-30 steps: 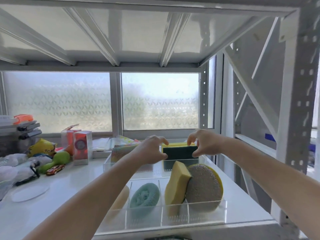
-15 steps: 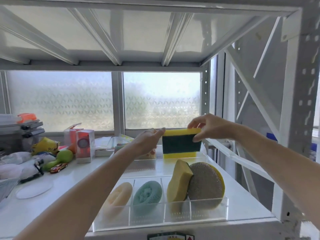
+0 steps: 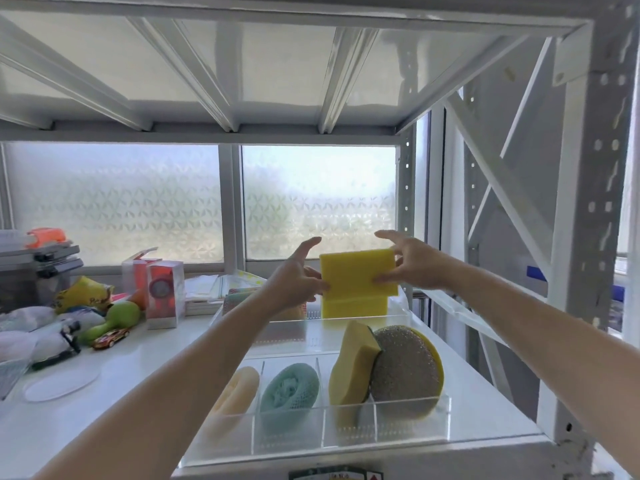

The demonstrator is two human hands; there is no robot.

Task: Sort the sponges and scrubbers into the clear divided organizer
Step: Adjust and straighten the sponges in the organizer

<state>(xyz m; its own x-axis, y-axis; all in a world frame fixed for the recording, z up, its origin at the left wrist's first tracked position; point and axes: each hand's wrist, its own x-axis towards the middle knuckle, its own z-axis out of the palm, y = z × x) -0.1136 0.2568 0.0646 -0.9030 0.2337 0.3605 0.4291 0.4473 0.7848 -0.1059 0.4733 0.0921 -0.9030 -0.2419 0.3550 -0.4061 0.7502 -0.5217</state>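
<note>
White metal shelving stands before a frosted window. On the shelf sits a clear divided organizer, the landmark for everything else. Its front row holds, from its left end, a pale ring sponge, a teal mesh scrubber, a yellow sponge standing on edge, and a round metallic scrubber. Above the organizer's far end, both hands hold a yellow rectangular sponge upright: the left hand pinches its left edge, the right hand grips its right edge. Left of the organizer lie toys, including a small red car, and boxes.
</note>
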